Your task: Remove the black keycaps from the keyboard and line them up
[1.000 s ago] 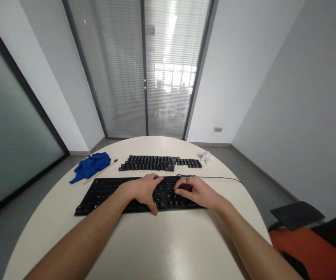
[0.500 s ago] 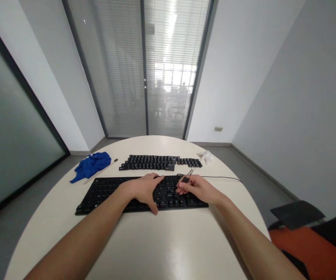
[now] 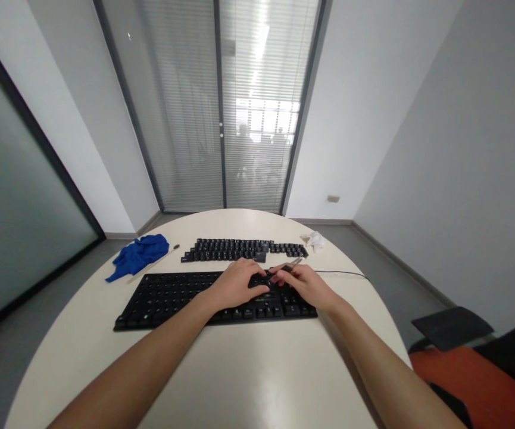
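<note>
A black keyboard [image 3: 168, 298] lies on the table, many of its keycaps off on the left and middle; caps remain along its front right edge. My left hand [image 3: 238, 283] rests on the keyboard right of its middle, palm down, with thumb and forefinger apart and pointing at my right hand. Over the keyboard's right part, my right hand [image 3: 304, 286] is closed on what looks like a keycap puller [image 3: 296, 261], its thin metal prongs pointing up and away. Its fingertips are close to the left hand's. Whether a small keycap is between them is hidden.
Rows of loose black keycaps [image 3: 225, 249] lie behind the keyboard. To the left are a blue cloth [image 3: 139, 256] and a thin brush [image 3: 156, 262]. A crumpled white tissue [image 3: 314, 241] and the cable [image 3: 342, 273] are at right. An orange chair [image 3: 467, 381] stands beside the table.
My left hand has slid right along the keyboard, close to the right hand. The right hand has turned slightly, so the puller now tilts lower.
</note>
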{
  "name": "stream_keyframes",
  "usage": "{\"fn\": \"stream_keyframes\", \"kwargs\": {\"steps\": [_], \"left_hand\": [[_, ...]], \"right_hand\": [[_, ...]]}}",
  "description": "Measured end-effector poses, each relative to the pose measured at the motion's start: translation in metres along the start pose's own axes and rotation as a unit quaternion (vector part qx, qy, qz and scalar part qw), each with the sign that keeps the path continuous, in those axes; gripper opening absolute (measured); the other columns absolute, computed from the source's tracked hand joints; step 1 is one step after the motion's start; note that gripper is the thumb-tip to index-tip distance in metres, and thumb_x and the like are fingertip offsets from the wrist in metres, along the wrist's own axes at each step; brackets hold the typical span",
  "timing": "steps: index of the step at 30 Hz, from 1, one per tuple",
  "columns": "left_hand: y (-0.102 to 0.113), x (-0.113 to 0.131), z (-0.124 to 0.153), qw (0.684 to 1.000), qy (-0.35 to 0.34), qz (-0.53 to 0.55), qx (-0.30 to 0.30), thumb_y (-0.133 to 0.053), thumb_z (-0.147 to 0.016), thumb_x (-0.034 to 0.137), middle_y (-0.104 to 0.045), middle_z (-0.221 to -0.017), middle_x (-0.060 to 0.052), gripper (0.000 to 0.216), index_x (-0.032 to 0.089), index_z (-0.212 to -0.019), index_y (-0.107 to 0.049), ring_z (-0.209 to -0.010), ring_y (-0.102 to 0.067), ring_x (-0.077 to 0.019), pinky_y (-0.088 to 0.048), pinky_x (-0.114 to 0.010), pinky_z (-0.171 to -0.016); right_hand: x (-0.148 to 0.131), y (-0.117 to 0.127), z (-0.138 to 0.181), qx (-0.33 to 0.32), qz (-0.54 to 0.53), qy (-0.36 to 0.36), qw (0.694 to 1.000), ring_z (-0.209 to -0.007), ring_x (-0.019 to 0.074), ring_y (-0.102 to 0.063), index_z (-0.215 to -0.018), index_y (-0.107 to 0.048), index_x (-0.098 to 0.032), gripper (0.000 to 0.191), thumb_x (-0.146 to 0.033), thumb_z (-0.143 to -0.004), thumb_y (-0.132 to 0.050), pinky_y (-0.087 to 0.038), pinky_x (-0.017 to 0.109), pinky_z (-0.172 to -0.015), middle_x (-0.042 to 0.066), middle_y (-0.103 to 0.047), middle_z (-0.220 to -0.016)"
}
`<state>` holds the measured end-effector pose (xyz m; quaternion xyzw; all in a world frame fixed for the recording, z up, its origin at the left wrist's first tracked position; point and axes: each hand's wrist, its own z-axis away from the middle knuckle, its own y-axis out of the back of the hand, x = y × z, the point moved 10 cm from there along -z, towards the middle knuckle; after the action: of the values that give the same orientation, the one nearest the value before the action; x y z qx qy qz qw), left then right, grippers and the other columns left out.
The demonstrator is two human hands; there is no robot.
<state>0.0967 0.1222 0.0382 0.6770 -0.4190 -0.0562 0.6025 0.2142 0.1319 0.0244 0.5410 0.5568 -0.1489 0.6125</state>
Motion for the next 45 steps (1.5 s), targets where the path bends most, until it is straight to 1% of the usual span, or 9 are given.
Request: {"fn": "stream_keyframes", "kwargs": {"steps": [2, 6, 11, 17, 22, 26, 30, 34, 45], "left_hand": [[-0.002, -0.002, -0.002, 1.0, 0.003, 0.022, 0.022, -0.066, -0.085, 0.036, -0.068, -0.105, -0.006, 0.021, 0.021, -0.099, -0.068, -0.102, -0.058, -0.0242, -0.043, -0.037, -0.093], [-0.011, -0.008, -0.004, 0.996, 0.007, 0.081, 0.026, -0.069, -0.084, 0.031, -0.071, -0.099, -0.003, 0.015, 0.02, -0.095, -0.068, -0.096, -0.061, -0.0216, -0.044, -0.035, -0.09], [-0.016, -0.01, -0.004, 0.991, 0.012, 0.125, 0.035, -0.07, -0.082, 0.025, -0.071, -0.097, -0.002, 0.018, 0.02, -0.099, -0.067, -0.093, -0.062, -0.0197, -0.045, -0.032, -0.088], [-0.016, -0.002, -0.003, 0.993, -0.001, 0.111, 0.035, -0.073, -0.079, 0.025, -0.07, -0.099, -0.003, 0.025, 0.02, -0.102, -0.064, -0.093, -0.062, -0.0213, -0.046, -0.033, -0.088], [-0.016, 0.002, -0.002, 0.997, -0.014, 0.071, 0.039, -0.071, -0.081, 0.027, -0.069, -0.093, -0.002, 0.017, 0.021, -0.096, -0.065, -0.09, -0.062, -0.0213, -0.045, -0.032, -0.084], [-0.016, 0.008, -0.001, 0.997, -0.034, 0.065, 0.029, -0.068, -0.084, 0.027, -0.068, -0.1, -0.002, 0.015, 0.023, -0.098, -0.065, -0.096, -0.06, -0.0208, -0.045, -0.031, -0.087], [-0.016, 0.01, 0.0, 0.997, -0.038, 0.059, 0.015, -0.065, -0.087, 0.027, -0.065, -0.106, -0.003, 0.017, 0.025, -0.103, -0.066, -0.101, -0.059, -0.0205, -0.044, -0.031, -0.092], [-0.016, 0.009, 0.002, 0.998, -0.033, 0.044, 0.011, -0.063, -0.089, 0.029, -0.063, -0.108, -0.003, 0.015, 0.025, -0.102, -0.066, -0.102, -0.058, -0.0207, -0.045, -0.032, -0.092], [-0.013, 0.021, 0.003, 0.99, -0.118, 0.069, 0.042, -0.064, -0.089, 0.026, -0.064, -0.102, -0.003, 0.009, 0.021, -0.096, -0.061, -0.1, -0.056, -0.0202, -0.044, -0.033, -0.091]], "right_hand": [[-0.001, 0.002, 0.0, 0.01, 0.012, 0.004, 1.0, -0.081, 0.0184, -0.064, -0.104, -0.071, -0.017, 0.042, -0.051, -0.094, -0.048, -0.051, 0.032, -0.078, 0.006, -0.072, -0.094], [-0.002, 0.005, 0.0, 0.02, 0.023, 0.006, 1.0, -0.078, 0.0172, -0.063, -0.097, -0.072, -0.017, 0.041, -0.05, -0.094, -0.049, -0.05, 0.031, -0.077, 0.006, -0.072, -0.095], [0.002, 0.002, 0.001, 0.018, -0.004, -0.005, 1.0, -0.08, 0.0173, -0.064, -0.111, -0.067, -0.016, 0.04, -0.048, -0.094, -0.05, -0.05, 0.03, -0.076, 0.005, -0.071, -0.09], [0.007, -0.001, -0.002, 0.023, -0.029, -0.004, 0.999, -0.081, 0.0172, -0.064, -0.114, -0.063, -0.015, 0.043, -0.05, -0.094, -0.048, -0.051, 0.03, -0.076, 0.006, -0.071, -0.088], [0.011, 0.002, -0.003, 0.05, -0.014, -0.02, 0.998, -0.082, 0.0188, -0.066, -0.112, -0.062, -0.016, 0.042, -0.051, -0.093, -0.05, -0.051, 0.031, -0.078, 0.005, -0.072, -0.085], [0.01, 0.004, -0.003, 0.059, 0.0, -0.018, 0.998, -0.084, 0.0201, -0.068, -0.108, -0.064, -0.016, 0.039, -0.049, -0.093, -0.051, -0.05, 0.033, -0.082, 0.005, -0.072, -0.085], [0.014, 0.006, -0.001, 0.064, 0.002, -0.03, 0.997, -0.08, 0.0196, -0.067, -0.112, -0.06, -0.017, 0.038, -0.048, -0.091, -0.054, -0.051, 0.032, -0.076, 0.005, -0.072, -0.086], [0.011, 0.007, -0.001, 0.063, 0.014, -0.016, 0.998, -0.083, 0.0197, -0.066, -0.098, -0.063, -0.016, 0.033, -0.048, -0.092, -0.054, -0.05, 0.032, -0.079, 0.005, -0.071, -0.089], [0.013, 0.008, -0.002, 0.07, 0.016, -0.013, 0.997, -0.08, 0.0186, -0.065, -0.094, -0.063, -0.017, 0.032, -0.048, -0.092, -0.053, -0.05, 0.03, -0.077, 0.004, -0.071, -0.085]]}}
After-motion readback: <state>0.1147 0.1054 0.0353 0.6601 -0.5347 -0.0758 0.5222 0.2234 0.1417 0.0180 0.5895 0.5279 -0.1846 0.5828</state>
